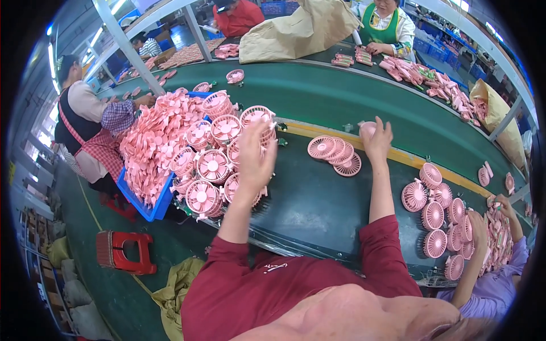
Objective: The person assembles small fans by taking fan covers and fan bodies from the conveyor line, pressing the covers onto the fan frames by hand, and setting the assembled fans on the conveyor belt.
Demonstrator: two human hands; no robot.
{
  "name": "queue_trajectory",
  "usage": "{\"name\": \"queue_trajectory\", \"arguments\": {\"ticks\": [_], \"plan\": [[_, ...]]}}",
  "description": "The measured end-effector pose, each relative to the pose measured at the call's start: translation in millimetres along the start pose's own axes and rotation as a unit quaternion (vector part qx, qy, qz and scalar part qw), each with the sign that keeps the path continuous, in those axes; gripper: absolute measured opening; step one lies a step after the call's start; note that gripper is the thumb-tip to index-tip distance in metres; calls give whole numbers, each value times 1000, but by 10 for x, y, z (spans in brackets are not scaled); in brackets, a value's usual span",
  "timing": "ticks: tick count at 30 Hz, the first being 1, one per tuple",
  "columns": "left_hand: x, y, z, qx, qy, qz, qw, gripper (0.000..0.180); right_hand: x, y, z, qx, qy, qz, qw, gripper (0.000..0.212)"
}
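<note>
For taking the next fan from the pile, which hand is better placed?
Probably the left hand: it is close to the fans; the right hand is farther off and seems to hold a pink part.

Left, a blue crate bears pink fan blades; the fan housings and slatted grilles to their right are pink too. Yellow edging borders a green conveyor belt. Near, maroon sleeves; left, a red-and-white checked apron; far right, a plain green apron.
</note>
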State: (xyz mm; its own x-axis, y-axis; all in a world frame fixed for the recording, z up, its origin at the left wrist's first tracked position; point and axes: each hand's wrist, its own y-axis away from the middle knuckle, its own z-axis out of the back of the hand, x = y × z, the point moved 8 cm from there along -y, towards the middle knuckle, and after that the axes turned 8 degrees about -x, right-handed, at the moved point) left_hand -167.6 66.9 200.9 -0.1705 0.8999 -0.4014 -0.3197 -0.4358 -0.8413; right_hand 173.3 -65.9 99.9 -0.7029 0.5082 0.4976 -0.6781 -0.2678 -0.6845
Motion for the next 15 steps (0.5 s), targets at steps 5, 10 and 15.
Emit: {"name": "queue_trajectory", "arguments": {"ticks": [5,10,15], "plan": [[456,-232,618,-6,-159,13,987,34,598,100,-16,88,-102,129,982,54],[1022,-281,753,23,-278,24,960,37,1135,775,-392,349,9,212,913,71],[1486,-214,553,124,-244,102,956,28,1053,765,-348,324,-9,189,927,56]]}}
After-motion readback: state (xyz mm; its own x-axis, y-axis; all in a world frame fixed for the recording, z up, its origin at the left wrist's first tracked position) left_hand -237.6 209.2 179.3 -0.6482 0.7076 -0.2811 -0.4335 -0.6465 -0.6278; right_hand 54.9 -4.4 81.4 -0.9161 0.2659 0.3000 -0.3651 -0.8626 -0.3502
